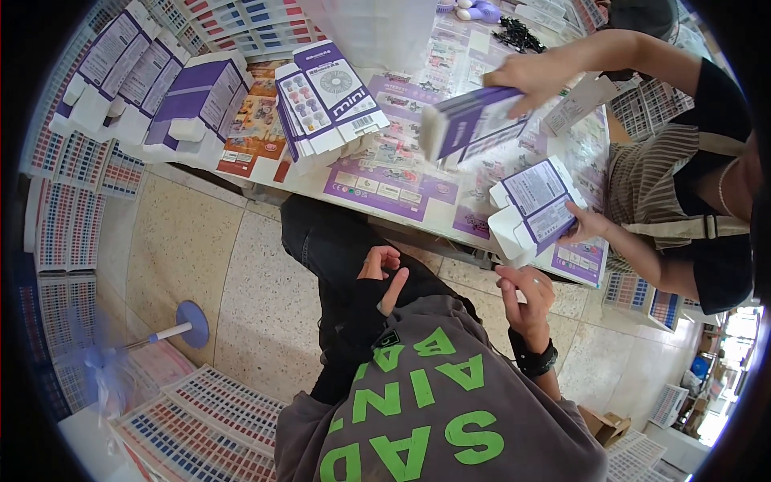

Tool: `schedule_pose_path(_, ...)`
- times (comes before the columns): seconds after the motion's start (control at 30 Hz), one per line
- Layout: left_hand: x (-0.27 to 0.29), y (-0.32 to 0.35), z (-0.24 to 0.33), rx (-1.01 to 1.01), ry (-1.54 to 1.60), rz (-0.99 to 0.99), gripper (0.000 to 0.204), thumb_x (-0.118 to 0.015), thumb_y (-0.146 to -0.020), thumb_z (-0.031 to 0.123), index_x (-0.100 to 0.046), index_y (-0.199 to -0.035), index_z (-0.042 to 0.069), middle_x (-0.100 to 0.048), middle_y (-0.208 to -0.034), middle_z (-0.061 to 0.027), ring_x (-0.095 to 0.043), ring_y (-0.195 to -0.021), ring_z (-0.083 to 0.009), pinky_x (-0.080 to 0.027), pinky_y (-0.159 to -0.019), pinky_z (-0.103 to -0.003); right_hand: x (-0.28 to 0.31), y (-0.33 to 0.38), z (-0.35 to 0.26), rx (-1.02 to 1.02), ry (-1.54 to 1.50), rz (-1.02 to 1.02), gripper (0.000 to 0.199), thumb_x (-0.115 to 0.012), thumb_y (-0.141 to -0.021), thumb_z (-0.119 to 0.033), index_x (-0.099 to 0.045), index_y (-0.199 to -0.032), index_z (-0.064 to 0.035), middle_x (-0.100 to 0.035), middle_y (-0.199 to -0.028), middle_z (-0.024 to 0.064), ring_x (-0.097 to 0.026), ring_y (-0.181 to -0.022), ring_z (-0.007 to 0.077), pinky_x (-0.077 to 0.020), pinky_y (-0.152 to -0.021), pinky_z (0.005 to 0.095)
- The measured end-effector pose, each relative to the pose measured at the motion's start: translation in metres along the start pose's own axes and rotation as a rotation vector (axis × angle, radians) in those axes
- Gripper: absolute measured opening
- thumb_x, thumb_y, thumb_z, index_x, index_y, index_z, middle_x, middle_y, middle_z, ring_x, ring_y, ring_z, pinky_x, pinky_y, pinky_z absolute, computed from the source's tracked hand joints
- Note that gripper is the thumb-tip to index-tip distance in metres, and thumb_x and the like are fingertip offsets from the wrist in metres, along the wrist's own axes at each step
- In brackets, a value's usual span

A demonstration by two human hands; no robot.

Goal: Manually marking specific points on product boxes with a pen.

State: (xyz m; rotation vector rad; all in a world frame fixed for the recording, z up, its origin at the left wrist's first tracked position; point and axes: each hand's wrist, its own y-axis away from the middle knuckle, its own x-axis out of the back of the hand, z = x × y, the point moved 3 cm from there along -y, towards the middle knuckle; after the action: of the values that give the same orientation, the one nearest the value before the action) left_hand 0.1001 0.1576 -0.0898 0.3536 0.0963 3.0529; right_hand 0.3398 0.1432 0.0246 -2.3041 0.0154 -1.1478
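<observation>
My left hand point(382, 277) hovers over my lap, fingers loosely curled with the thumb apart, holding nothing. A black sleeve covers that wrist. My right hand point(528, 299), with a black band at the wrist, is raised near the table's front edge. Its fingers are bent and parted, the tips close to the white flaps of an open purple-and-white carton point(540, 201); whether they touch cannot be made out. A co-worker's hand point(585, 222) grips that carton from the right. The co-worker's other hand point(534, 80) holds a stack of flat purple-and-white cartons point(474, 120), blurred by motion, over the table.
Flattened mini-fan cartons point(333, 100) lie on the table point(426, 177) ahead of my left hand. Several opened cartons point(197, 96) stand at the far left. Black cords point(518, 34) lie at the back. A purple-based fan point(191, 324) and printed sheet stacks point(209, 414) are at lower left.
</observation>
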Motion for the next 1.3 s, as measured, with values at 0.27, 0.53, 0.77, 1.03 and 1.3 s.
schedule_pose_path(0.27,-0.003,-0.001,0.003,-0.044,0.03,-0.001,0.029,-0.064,-0.088,0.018,-0.05,-0.11,0.006,-0.055,-0.093,-0.0041,-0.054,-0.086,-0.0129,-0.042,-0.076,-0.026,0.03,0.036,0.022,-0.131,0.141,0.19,0.007,-0.06,-0.082,0.0,-0.066,-0.082,-0.0018,-0.06,-0.065,0.0068,-0.057,-0.058,0.0233,-0.0435,-0.058,0.0314)
schedule_pose_path(0.53,-0.016,-0.002,0.006,-0.071,0.008,-0.054,0.029,-0.065,-0.087,0.018,-0.05,-0.109,0.006,-0.056,-0.094,-0.0042,-0.055,-0.087,-0.0131,-0.043,-0.076,-0.027,0.028,0.033,0.016,0.013,0.193,0.202,0.016,-0.053,-0.089,-0.004,-0.065,-0.08,0.0004,-0.058,-0.06,0.0069,-0.056,-0.056,0.0207,-0.0424,-0.056,0.0297)
schedule_pose_path(0.77,-0.031,-0.005,0.011,-0.186,0.058,-0.159,0.032,-0.067,-0.083,0.013,-0.051,-0.11,0.007,-0.054,-0.092,-0.0069,-0.056,-0.086,-0.0178,-0.045,-0.075,-0.03,0.046,0.026,0.034,-0.041,0.09,0.331,0.01,-0.055,-0.083,0.001,-0.063,-0.077,0.0019,-0.061,-0.065,0.0095,-0.057,-0.058,0.0236,-0.0446,-0.058,0.0327)
schedule_pose_path(1.03,-0.018,-0.002,0.005,-0.165,0.045,-0.018,0.032,-0.068,-0.081,0.008,-0.049,-0.107,0.006,-0.051,-0.089,-0.0086,-0.054,-0.081,-0.0211,-0.045,-0.074,-0.032,0.012,0.01,0.013,0.04,0.056,0.163,0.01,-0.056,-0.084,0.002,-0.063,-0.077,0.0021,-0.061,-0.064,0.0091,-0.058,-0.057,0.022,-0.0445,-0.057,0.031)
schedule_pose_path(1.3,-0.003,-0.005,-0.006,-0.064,0.041,-0.051,0.031,-0.064,-0.087,0.02,-0.049,-0.113,0.01,-0.055,-0.098,-0.0035,-0.056,-0.093,-0.0132,-0.042,-0.078,-0.027,0.0,-0.006,0.003,0.045,0.041,0.091,0.009,-0.057,-0.083,0.001,-0.064,-0.078,0.0011,-0.06,-0.062,0.0075,-0.058,-0.057,0.0225,-0.045,-0.058,0.0314)
